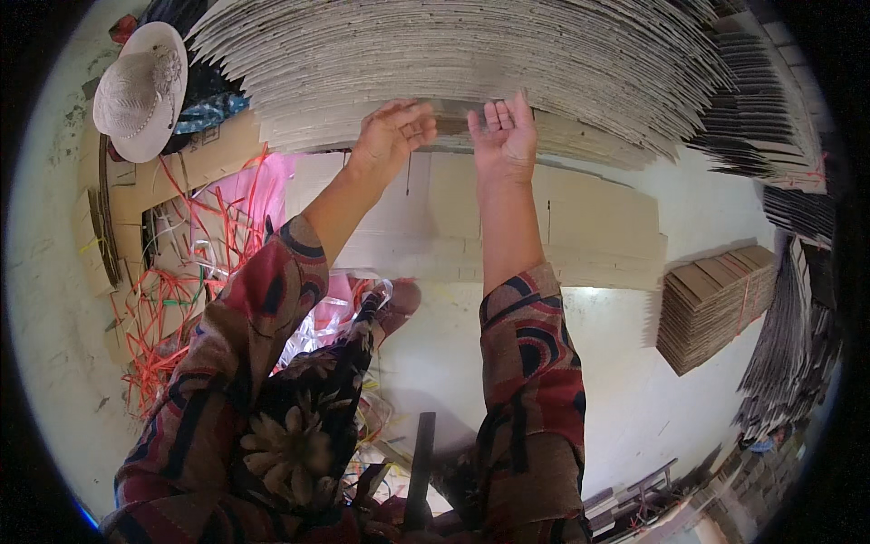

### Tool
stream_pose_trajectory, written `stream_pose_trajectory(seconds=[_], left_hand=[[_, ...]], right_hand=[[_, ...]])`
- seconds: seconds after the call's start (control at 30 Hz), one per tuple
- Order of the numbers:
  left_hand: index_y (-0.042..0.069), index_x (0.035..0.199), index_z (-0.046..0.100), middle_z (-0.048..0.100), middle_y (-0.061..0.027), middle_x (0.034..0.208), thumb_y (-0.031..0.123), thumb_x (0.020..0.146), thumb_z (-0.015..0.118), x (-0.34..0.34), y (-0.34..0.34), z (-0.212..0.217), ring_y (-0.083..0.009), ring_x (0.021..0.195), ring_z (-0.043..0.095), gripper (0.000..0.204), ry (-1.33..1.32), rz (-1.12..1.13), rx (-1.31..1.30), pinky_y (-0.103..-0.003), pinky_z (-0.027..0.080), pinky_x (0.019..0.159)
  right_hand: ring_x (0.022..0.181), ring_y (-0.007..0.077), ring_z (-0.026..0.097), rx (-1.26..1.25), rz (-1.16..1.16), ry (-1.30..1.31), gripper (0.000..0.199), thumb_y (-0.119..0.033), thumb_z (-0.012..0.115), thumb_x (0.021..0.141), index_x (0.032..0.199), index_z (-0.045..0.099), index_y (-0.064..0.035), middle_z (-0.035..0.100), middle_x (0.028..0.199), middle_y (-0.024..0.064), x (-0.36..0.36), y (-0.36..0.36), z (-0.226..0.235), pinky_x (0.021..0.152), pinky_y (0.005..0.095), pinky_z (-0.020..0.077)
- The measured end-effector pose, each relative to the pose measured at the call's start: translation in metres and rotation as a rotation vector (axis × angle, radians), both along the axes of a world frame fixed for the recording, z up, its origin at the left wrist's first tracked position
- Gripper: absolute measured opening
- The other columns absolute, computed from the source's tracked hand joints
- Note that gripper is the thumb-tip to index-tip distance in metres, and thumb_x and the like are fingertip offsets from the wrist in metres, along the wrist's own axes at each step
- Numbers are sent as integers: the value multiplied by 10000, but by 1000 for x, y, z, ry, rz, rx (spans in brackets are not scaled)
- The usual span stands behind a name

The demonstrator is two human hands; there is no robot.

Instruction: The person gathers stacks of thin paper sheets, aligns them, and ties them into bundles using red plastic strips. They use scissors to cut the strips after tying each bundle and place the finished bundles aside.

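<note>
Rough, matt cardboard stack (462, 54)

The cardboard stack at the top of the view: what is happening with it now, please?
A person's left hand and right hand are apart, open with loosely bent fingers, by the near edge of the large stack of cardboard sheets. Neither visibly grips anything; contact is unclear. Flat cardboard lies nearer the person, and a smaller cardboard bundle sits to the right.

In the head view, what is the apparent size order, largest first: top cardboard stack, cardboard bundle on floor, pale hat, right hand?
Top cardboard stack
Cardboard bundle, pale hat: too alike to rank
Right hand
</note>
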State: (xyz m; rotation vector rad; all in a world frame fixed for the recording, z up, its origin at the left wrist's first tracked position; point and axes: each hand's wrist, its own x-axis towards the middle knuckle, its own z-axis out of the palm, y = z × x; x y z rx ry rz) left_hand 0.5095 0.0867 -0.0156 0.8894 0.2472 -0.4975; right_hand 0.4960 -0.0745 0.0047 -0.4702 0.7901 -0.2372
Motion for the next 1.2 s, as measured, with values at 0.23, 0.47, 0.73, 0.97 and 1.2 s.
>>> stream_pose_trajectory(seconds=[0.23,0.47,0.73,0.97,1.2], left_hand=[[50,843,542,545,-145,1138,131,821,591,5,-7,13,-281,1099,511,98,-60,45,-121,-391,419,921],[44,875,556,522,-170,1179,176,798,621,2,-5,19,-299,1123,494,166,-67,16,-145,-390,396,952],[45,893,570,542,-177,1176,186,805,620,3,5,17,-300,1090,524,174,-104,-3,-198,-386,414,921],[21,995,628,642,-109,878,109,783,646,6,2,117,-161,775,602,230,-800,-317,1013,-285,479,664],[-4,1246,418,464,-220,1193,408,706,713,102,-65,277,-331,1110,439,741,-1233,-384,1189,-396,366,914]], right_hand=[[874,206,496,-17,-137,-134,430,-304,625,832,1134,454,-50,461,1041,68,-1,8,-12,874,373,441],[1070,275,477,134,-146,-193,555,-356,593,848,1220,393,3,439,1192,149,-5,7,-22,961,409,412],[1127,290,452,188,-21,-314,568,-343,615,831,1269,392,-57,437,1256,121,20,22,-4,927,429,408],[1163,290,437,224,-28,-386,495,-228,622,830,1258,430,-68,471,1265,103,42,-2,-42,985,509,355],[1148,276,451,324,-88,-494,478,-153,652,793,1221,461,-60,523,1205,79,39,8,-54,1004,477,350]])
